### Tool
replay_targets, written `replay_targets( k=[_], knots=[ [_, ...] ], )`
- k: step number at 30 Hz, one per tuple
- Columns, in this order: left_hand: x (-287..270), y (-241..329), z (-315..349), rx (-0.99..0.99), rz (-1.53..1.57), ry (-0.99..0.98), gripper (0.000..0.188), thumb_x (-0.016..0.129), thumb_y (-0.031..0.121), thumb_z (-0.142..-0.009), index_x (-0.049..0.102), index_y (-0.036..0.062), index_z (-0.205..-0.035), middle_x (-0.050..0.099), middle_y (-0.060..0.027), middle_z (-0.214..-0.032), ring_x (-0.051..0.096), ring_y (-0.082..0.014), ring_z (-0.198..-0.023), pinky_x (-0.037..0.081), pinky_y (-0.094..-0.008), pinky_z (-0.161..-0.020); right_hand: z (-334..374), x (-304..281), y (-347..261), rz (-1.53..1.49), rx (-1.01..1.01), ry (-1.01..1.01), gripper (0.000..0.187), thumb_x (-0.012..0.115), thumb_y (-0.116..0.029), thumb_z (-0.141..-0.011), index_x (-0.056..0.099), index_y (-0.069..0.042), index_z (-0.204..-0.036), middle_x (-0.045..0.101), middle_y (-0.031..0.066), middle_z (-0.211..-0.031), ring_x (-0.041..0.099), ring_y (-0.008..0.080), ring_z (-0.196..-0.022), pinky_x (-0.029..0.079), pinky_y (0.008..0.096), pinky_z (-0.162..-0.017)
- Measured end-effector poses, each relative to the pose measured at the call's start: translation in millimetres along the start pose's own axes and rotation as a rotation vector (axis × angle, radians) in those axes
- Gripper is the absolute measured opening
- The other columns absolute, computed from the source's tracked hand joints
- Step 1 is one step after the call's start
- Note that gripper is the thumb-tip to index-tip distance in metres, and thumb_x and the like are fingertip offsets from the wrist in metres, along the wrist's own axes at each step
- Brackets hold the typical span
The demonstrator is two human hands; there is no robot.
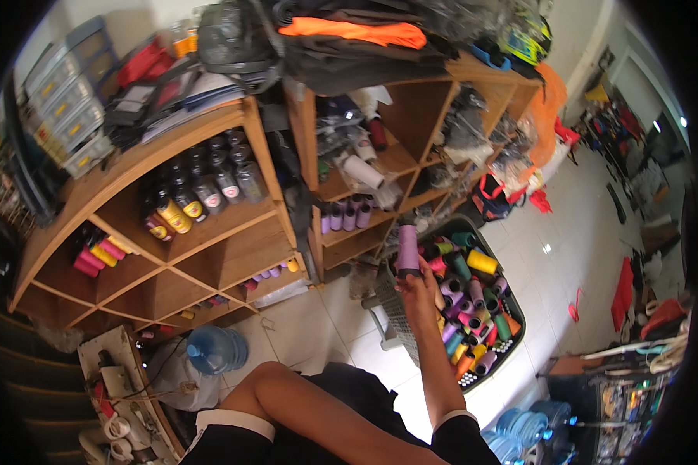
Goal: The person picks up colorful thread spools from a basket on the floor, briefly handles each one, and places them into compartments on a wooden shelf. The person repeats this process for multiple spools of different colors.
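Note:
My right hand is closed around the lower end of a purple thread cone, held nearly upright. It is over the near left rim of a dark plastic basket. Many thread cones fill the basket in a jumble, among them a yellow cone, a dark green cone and an orange cone. My left arm is bent across my body at the lower edge, and its hand is out of the picture.
Wooden cubby shelves hold bottles and thread cones, including a row of purple cones. A blue water jug stands on the tiled floor at left. More blue jugs are at lower right. Bags and cloth top the shelves.

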State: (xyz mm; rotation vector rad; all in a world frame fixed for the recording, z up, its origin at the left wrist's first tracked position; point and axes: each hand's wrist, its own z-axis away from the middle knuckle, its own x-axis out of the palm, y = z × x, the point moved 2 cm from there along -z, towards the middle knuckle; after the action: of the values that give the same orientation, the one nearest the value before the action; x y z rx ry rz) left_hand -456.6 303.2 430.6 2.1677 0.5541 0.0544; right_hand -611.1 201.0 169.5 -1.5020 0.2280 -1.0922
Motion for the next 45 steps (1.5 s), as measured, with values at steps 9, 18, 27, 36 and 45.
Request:
replay_targets(
  k=[9, 18, 27, 36, 45],
  knots=[
    [-2, -25, 22, -0.082, -0.048, 0.084, 0.040, 0.044, 0.026, -0.101, 0.057, -0.0070, -0.118, 0.058, -0.0232, -0.126, 0.054, -0.0414, -0.118, 0.040, -0.0517, -0.095, -17, 78, -22, -0.006, -0.008, -0.316, 0.053, 0.058, -0.003, -0.083, 0.042, -0.005, -0.133, 0.057, 0.0113, -0.127, 0.059, 0.0174, -0.102, 0.050, 0.0306, -0.080],
    [10, -8, 52, -0.089, -0.084, 0.146, 0.041, 0.045, 0.027, -0.101, 0.056, -0.0074, -0.121, 0.057, -0.0232, -0.127, 0.054, -0.0421, -0.118, 0.040, -0.0518, -0.096, 0, 174, -10, 0.071, 0.018, -0.554, 0.067, 0.056, 0.002, -0.073, 0.037, -0.004, -0.137, 0.057, 0.0100, -0.120, 0.059, 0.0190, -0.106, 0.047, 0.0325, -0.093],
    [61, 76, 141, -0.056, -0.125, 0.345, 0.043, 0.046, 0.027, -0.101, 0.054, -0.0078, -0.124, 0.057, -0.0232, -0.128, 0.054, -0.0428, -0.118, 0.040, -0.0519, -0.097, 30, 229, -4, 0.040, -0.003, -0.661, 0.070, 0.055, 0.006, -0.070, 0.038, 0.000, -0.138, 0.047, 0.0092, -0.132, 0.047, 0.0205, -0.122, 0.037, 0.0354, -0.104],
    [186, 206, 206, 0.033, -0.635, 0.606, 0.033, 0.068, 0.025, -0.089, 0.066, 0.0006, -0.112, 0.061, -0.0193, -0.120, 0.056, -0.0448, -0.114, 0.041, -0.0559, -0.089, 65, 252, 3, 0.078, 0.056, -0.602, 0.071, 0.058, 0.001, -0.070, 0.038, 0.001, -0.138, 0.049, 0.0109, -0.131, 0.050, 0.0247, -0.123, 0.035, 0.0383, -0.107],
    [230, 182, 320, 0.257, -0.822, 2.130, 0.039, 0.071, 0.026, -0.082, 0.062, -0.0041, -0.105, 0.062, -0.0152, -0.089, 0.056, -0.0198, -0.075, 0.045, -0.0304, -0.069, 101, 299, 23, -0.014, 0.243, -0.900, 0.068, 0.056, 0.004, -0.070, 0.037, -0.001, -0.135, 0.046, 0.0103, -0.135, 0.042, 0.0225, -0.130, 0.032, 0.0380, -0.108]
  ],
)
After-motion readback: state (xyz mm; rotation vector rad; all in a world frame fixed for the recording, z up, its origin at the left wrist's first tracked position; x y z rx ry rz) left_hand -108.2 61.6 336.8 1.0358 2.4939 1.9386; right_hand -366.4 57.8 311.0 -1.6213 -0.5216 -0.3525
